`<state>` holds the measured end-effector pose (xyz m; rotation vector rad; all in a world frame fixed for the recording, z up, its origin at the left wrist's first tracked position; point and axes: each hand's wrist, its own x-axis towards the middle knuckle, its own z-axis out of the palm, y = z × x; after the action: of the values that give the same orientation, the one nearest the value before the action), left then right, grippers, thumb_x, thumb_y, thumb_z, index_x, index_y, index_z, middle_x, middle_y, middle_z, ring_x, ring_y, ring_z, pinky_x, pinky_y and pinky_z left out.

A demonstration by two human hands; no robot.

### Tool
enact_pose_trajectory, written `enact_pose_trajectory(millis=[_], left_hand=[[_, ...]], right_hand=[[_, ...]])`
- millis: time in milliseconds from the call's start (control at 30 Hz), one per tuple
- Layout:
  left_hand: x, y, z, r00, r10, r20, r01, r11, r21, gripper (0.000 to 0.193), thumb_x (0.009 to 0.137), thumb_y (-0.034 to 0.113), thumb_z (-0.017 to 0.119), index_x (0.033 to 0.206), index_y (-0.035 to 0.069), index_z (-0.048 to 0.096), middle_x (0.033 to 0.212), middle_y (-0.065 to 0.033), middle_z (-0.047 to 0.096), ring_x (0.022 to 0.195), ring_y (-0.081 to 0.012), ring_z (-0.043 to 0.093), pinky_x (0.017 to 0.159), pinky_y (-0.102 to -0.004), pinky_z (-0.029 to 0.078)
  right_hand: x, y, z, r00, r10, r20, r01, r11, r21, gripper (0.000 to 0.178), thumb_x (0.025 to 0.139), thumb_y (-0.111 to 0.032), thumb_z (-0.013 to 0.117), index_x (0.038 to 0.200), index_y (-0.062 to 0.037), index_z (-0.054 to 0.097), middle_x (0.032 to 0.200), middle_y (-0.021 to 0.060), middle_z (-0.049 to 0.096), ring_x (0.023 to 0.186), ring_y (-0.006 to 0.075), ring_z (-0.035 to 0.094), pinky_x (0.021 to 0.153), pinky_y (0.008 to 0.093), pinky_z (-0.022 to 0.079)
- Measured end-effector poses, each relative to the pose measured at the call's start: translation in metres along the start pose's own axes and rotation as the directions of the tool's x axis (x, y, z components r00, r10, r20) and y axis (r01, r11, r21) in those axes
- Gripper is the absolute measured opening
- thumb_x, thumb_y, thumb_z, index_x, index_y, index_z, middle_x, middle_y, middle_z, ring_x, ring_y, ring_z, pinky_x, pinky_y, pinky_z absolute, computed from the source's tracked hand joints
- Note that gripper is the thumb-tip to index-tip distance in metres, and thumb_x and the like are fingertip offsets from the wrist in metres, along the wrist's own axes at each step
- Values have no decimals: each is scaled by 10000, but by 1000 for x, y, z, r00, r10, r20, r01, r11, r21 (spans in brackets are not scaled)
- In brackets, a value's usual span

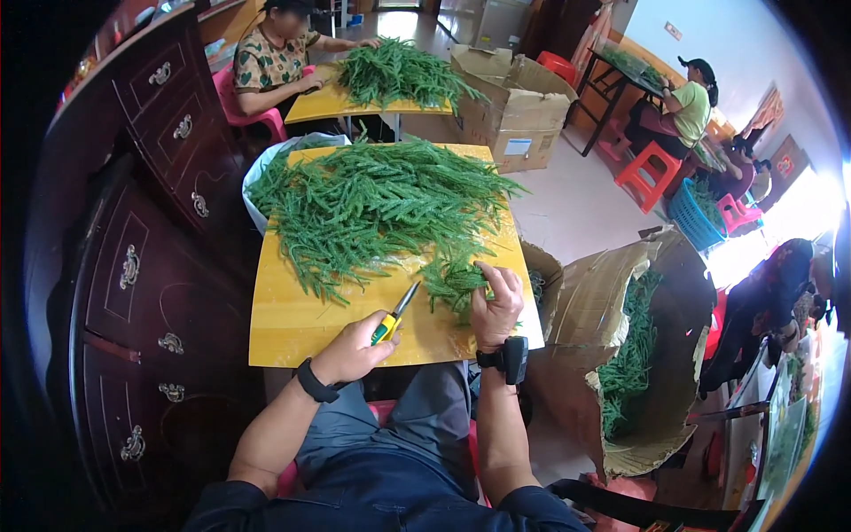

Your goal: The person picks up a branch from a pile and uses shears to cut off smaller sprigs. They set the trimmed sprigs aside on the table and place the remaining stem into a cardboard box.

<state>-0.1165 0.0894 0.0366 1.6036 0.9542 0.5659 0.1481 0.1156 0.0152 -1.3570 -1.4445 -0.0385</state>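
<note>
My left hand (359,348) is closed around the yellow-and-dark-green handle of a pointed tool (406,300). Its grey metal tip points up and to the right, towards a small bunch of green fern-like sprigs (450,282). Whether the tool is a knife or snips I cannot tell. My right hand (498,306) grips that bunch between thumb and fingers near the right edge of the yellow tabletop (306,341). Beyond both hands lies a large heap of the same green sprigs (381,195), spread over the far part of the top.
An open, torn cardboard box (581,306) holding green sprigs stands at my right. Dark wooden drawers (151,293) rise at my left. A white sack (257,191) sits by the table's far left. Ahead, a person (275,71) works at another yellow table; more people sit or bend at the right.
</note>
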Motion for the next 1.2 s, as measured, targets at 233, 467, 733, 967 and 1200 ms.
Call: enact_pose_trajectory(millis=[233,467,733,967,1200], left_hand=[[6,21,-1,992,62,-106,-24,946,323,199,886,127,603,1032,7,543,875,-138,656,821,-294,657,734,-374,494],[8,22,-2,990,82,-119,-38,942,332,200,887,150,606,1009,7,538,864,-180,645,813,-354,646,718,-405,489],[2,22,2,993,74,-96,-28,910,413,219,886,146,593,1041,11,519,861,-226,624,830,-418,620,703,-459,473],[1,30,4,969,165,-185,10,722,692,342,828,75,599,1141,-8,489,982,-239,611,902,-442,604,753,-511,473],[4,28,9,968,169,-184,16,694,720,371,818,65,604,1157,-27,485,1018,-242,606,917,-446,601,774,-510,475]], right_hand=[[0,-19,5,991,-134,22,135,989,-62,388,677,47,605,1017,-112,706,846,73,618,815,276,600,927,459,468],[-2,-26,15,973,-228,30,229,973,-26,341,706,28,642,1004,-121,711,831,48,610,804,260,602,895,442,484],[-9,-32,18,984,-152,93,149,988,31,319,711,29,650,993,-106,712,835,68,619,791,258,615,747,388,497],[-5,-35,18,984,-85,154,49,973,223,290,710,39,638,973,-64,702,823,103,627,750,287,625,664,358,499],[-13,-30,25,944,75,322,-210,887,410,209,793,-13,635,1000,-33,657,772,111,633,692,239,631,638,329,488]])
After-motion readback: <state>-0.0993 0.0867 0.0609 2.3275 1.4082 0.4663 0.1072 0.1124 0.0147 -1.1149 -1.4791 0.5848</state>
